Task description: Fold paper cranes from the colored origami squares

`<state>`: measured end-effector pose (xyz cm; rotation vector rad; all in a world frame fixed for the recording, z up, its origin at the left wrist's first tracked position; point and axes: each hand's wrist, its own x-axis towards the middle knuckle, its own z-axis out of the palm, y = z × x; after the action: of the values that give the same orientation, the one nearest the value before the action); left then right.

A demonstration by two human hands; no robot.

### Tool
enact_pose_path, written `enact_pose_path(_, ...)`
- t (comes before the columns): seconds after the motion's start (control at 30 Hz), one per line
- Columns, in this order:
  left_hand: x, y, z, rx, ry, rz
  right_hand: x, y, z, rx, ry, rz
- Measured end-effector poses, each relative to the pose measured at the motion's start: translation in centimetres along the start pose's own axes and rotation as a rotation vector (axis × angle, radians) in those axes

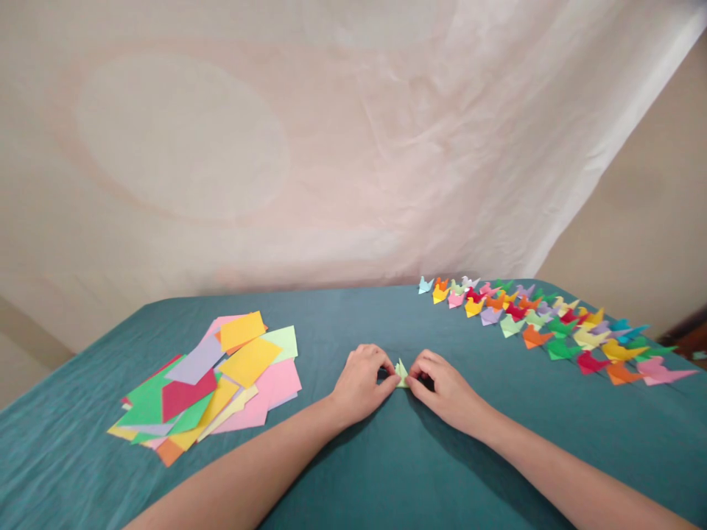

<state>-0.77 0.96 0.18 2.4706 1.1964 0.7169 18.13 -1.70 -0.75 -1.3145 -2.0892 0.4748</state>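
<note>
1. Far left of the table [342,316]: I record a loose heap of coloured paper sheets [191,394], flat and overlapping, in yellow, green, red, pink, lilac and orange. It lies well apart from my work, so it should not interfere with my fingers.

2. My left hand [361,379]: thumb and forefinger are brought together in a narrow pinch at the left side of the pale green folded paper. The other fingers are curled above. For a sound result, I judge this grip should steady the piece without crushing it.

3. Centre, between my two hands: the pale green folded paper [402,373], small, with points standing upward. Whether its base bears on the table I cannot tell. Its layers look thin; I would line up the edges before pressing any crease, then press from the fold outward.

4. My right hand [439,383]: likewise nearly closed, fingertips and thumb meeting at the paper's right side. Matching the left hand's pressure should prevent twisting; too hard a pull could tear a point.

5. Right side: rows of folded paper birds [537,336] in many colours, upright, well apart from my right hand. I would keep my forearm clear of the nearest row.
</note>
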Motion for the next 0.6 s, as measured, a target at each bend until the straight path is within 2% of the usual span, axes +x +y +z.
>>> enact_pose_path(0.17, 0.0, 0.0, 0.0, -0.003, 0.011, 0.01, 0.0, 0.2, 0.2, -0.048, 0.001, -0.008)
enact_pose_path(0.3, -0.4, 0.5, -1.1, -0.043, 0.016, 0.138, 0.0, 0.3, 0.3, -0.068, -0.002, -0.006)
enact_pose_path(0.43, -1.2, 1.4, -2.2, 0.106, -0.108, 0.29, 0.1, 0.4, 0.4, -0.083, -0.005, -0.002)
enact_pose_path(0.6, -2.0, 2.1, -2.8, 0.264, -0.168, 0.321, 0.0, 0.4, 0.4, -0.09, 0.006, -0.013)
